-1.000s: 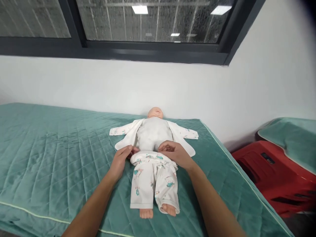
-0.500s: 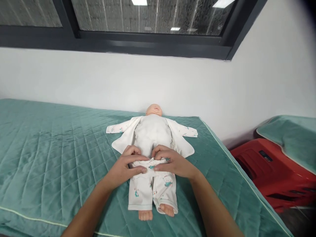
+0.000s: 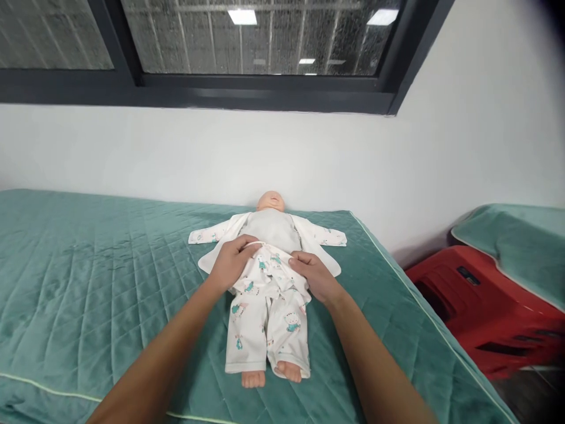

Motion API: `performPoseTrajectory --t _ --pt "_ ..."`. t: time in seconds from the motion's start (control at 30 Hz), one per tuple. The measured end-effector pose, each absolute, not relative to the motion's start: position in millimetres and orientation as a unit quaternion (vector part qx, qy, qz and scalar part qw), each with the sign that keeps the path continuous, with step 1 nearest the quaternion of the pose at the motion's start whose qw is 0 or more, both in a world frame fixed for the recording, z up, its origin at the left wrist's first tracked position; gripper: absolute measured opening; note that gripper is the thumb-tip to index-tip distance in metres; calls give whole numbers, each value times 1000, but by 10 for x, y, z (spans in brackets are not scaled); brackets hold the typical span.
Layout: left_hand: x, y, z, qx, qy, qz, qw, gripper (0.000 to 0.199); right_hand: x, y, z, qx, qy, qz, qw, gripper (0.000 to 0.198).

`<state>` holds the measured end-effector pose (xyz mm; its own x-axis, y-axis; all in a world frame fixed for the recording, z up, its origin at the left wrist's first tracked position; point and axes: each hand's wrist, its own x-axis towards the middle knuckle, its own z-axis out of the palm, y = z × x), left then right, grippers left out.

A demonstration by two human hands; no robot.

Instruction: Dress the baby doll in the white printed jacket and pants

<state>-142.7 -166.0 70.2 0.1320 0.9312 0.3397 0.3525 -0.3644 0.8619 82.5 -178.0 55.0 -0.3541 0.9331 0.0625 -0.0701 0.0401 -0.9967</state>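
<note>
A baby doll (image 3: 271, 201) lies on its back on the green quilted bed cover, its head by the wall and its feet toward me. White printed pants (image 3: 267, 288) cover its legs and reach up over the lower belly. My left hand (image 3: 232, 262) pinches the waistband at the left side. At the right side my right hand (image 3: 314, 274) grips the pants' upper edge between thumb and fingers. Under the doll a white printed jacket (image 3: 324, 259) lies spread open, both sleeves stretched outward. The doll's soft white torso (image 3: 272, 228) shows above the waistband.
The green quilted cover (image 3: 110, 294) spreads across the bed, with its piped edge at right. Beyond that edge is a red plastic chair or stool (image 3: 468, 300) with green cloth (image 3: 521, 241) over it. A dark-framed window (image 3: 265, 94) is set in the white wall behind.
Both hands have moved up the doll's body, pulling the pants' waistband from the crotch to the belly. The hands are now farther apart. The camera view has tilted slightly upward.
</note>
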Motion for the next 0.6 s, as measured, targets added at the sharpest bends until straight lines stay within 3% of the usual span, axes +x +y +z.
performPoseTrajectory --t 0.23,0.4,0.6 --pt "-1580 -1366 274 545 507 551 378 36 951 -1642 437 -376 -435 631 521 34" --pt "-1602 -1377 171 497 496 555 445 42 916 -1514 301 -439 -433 558 556 41" --pt "-1696 -1418 177 532 491 495 479 34 979 -1450 240 -544 -607 378 439 46"
